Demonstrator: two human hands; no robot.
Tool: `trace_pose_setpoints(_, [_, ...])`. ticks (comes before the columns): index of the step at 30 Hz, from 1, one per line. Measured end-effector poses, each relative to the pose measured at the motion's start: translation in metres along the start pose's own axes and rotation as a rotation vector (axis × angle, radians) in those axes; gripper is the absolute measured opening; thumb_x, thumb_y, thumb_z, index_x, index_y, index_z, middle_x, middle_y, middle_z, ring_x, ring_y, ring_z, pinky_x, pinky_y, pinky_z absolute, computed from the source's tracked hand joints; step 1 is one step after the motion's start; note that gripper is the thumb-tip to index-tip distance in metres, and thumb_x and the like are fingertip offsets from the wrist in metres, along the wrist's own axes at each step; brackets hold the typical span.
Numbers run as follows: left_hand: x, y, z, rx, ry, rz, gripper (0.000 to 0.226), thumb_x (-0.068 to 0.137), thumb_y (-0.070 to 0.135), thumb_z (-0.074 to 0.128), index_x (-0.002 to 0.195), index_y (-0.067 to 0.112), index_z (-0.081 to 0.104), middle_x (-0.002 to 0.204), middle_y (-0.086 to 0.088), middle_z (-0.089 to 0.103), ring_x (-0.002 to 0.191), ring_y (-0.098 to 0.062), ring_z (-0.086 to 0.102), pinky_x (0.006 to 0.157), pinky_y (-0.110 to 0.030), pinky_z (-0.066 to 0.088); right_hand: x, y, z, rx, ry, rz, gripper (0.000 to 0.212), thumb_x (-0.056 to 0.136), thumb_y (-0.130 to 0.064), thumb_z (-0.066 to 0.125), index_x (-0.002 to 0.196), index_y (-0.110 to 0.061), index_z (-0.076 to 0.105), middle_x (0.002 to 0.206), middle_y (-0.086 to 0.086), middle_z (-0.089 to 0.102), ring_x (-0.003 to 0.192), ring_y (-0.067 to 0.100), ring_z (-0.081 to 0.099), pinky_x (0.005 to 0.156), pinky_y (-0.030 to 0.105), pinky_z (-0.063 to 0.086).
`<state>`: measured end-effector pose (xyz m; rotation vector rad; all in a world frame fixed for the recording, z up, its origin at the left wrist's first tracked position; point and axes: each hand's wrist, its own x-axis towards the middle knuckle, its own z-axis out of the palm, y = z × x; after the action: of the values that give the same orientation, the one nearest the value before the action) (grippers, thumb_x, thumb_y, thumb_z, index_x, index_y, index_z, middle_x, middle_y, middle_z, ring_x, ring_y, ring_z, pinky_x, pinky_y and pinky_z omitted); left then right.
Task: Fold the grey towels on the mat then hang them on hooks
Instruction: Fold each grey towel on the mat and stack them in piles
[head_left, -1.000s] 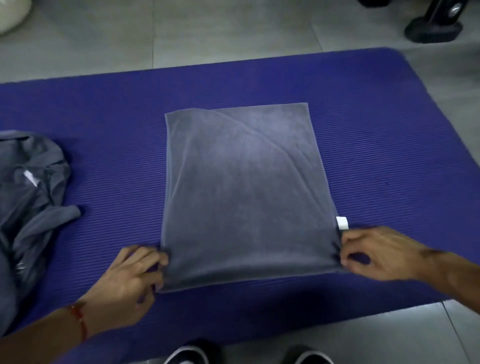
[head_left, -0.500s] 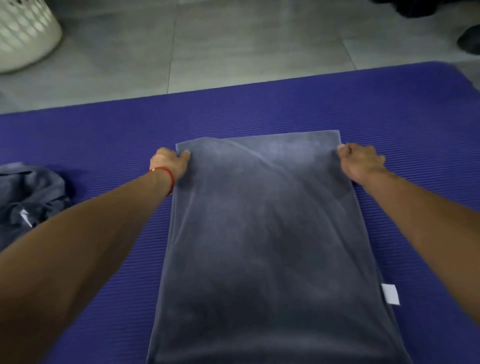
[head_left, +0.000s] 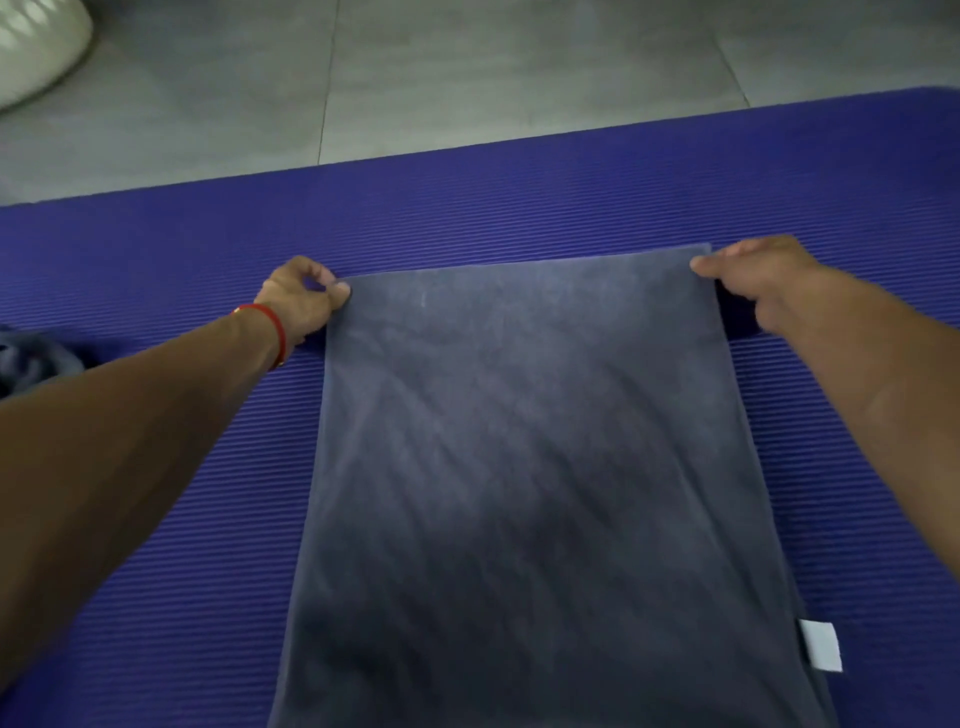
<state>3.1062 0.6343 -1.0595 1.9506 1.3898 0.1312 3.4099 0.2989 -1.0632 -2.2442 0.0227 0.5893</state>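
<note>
The towel (head_left: 524, 467) runs off the bottom edge; the grey heap (head_left: 31, 358) (left) is cropped.

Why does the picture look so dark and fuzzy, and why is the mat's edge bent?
Head view: dim light, so the grey towel has a dark shadow across its near half. The right hand and the white basket are smeared by motion blur; the left hand is a bit sharper. The wide lens makes the purple mat edge look slanted and curved.

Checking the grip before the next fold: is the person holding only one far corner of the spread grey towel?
No: the left hand and right hand each pinch a far corner of the flat grey towel.
</note>
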Motion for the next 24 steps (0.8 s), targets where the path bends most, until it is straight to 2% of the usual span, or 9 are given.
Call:
trace_pose_setpoints(4, [0.017,0.004,0.001,0.075,0.022,0.067,0.028,0.094,0.025,0.068,0.071,0.022,0.052,0.084,-0.003,0.058,0.080,-0.021,0.052,0.079,-0.034,0.045,0.003,0.005,0.007,-0.178,0.124,-0.115,0.037,0.094,-0.040,0.069,0.067,-0.023,0.051,0.107,0.012,0.065,0.105,0.031,0.062,0.092,0.041,0.052])
trace_pose_setpoints(6, [0.022,0.005,0.005,0.106,0.039,0.034,0.029,0.095,0.026,0.066,0.072,0.022,0.049,0.082,-0.001,0.056,0.088,-0.022,0.053,0.084,-0.033,0.046,0.006,0.015,0.014,-0.223,0.162,-0.113,0.039,0.092,-0.051,0.066,0.067,-0.026,0.051,0.118,0.014,0.064,0.114,0.038,0.060,0.096,0.054,0.052])
trace_pose_setpoints(8, [0.022,0.010,0.006,0.126,0.028,0.015,0.019,0.095,0.031,0.065,0.085,0.022,0.053,0.096,-0.003,0.057,0.100,-0.027,0.056,0.092,-0.036,0.045,0.010,0.018,0.013,-0.233,0.166,-0.134,0.038,0.092,-0.052,0.066,0.068,-0.027,0.052,0.118,0.014,0.065,0.113,0.037,0.061,0.097,0.055,0.052])
trace_pose_setpoints(11, [-0.002,0.021,0.002,0.178,0.014,-0.001,0.052,0.095,0.048,0.061,0.132,0.016,0.045,0.135,-0.014,0.045,0.125,-0.037,0.048,0.105,-0.049,0.042,-0.005,0.008,0.008,-0.323,0.124,-0.193,0.029,0.093,-0.049,0.065,0.096,-0.020,0.064,0.125,0.015,0.061,0.119,0.036,0.058,0.101,0.055,0.049])
trace_pose_setpoints(13, [-0.043,0.015,0.013,0.418,0.112,0.253,0.057,0.097,0.050,0.050,0.142,0.017,0.038,0.145,-0.019,0.036,0.132,-0.042,0.038,0.105,-0.059,0.036,-0.037,0.015,0.013,-0.545,0.186,-0.362,0.052,0.097,-0.046,0.058,0.132,-0.009,0.052,0.140,0.022,0.048,0.130,0.042,0.045,0.106,0.057,0.041])
trace_pose_setpoints(15, [-0.105,-0.007,0.034,0.604,0.121,0.585,0.059,0.098,0.049,0.040,0.148,0.018,0.040,0.155,-0.020,0.031,0.140,-0.042,0.031,0.109,-0.062,0.030,-0.090,0.043,0.031,-0.739,0.185,-0.657,0.062,0.100,-0.047,0.046,0.147,-0.008,0.040,0.152,0.023,0.038,0.140,0.042,0.037,0.113,0.060,0.030])
trace_pose_setpoints(18, [-0.170,-0.057,0.059,0.756,-0.006,0.711,0.067,0.100,0.053,0.027,0.160,0.023,0.022,0.168,-0.012,0.013,0.154,-0.036,0.011,0.119,-0.063,0.019,-0.171,0.100,0.048,-0.924,-0.057,-0.901,0.071,0.103,-0.052,0.029,0.161,-0.012,0.022,0.169,0.013,0.014,0.156,0.033,0.012,0.123,0.058,0.017])
trace_pose_setpoints(21, [-0.168,-0.077,0.067,0.832,-0.037,0.713,0.069,0.101,0.056,0.019,0.162,0.027,0.006,0.169,-0.008,0.003,0.156,-0.032,0.001,0.121,-0.061,0.013,-0.190,0.141,0.032,-0.993,-0.041,-0.866,0.072,0.104,-0.051,0.025,0.162,-0.011,0.014,0.170,0.011,0.007,0.157,0.029,0.005,0.125,0.055,0.015])
trace_pose_setpoints(24, [-0.172,-0.066,0.062,0.825,-0.050,0.665,0.070,0.100,0.057,0.017,0.162,0.025,0.010,0.169,-0.009,0.007,0.155,-0.034,0.003,0.120,-0.063,0.016,-0.204,0.154,0.001,-1.091,-0.039,-0.830,0.072,0.104,-0.052,0.022,0.161,-0.008,0.017,0.170,0.013,0.009,0.157,0.031,0.007,0.124,0.056,0.018])
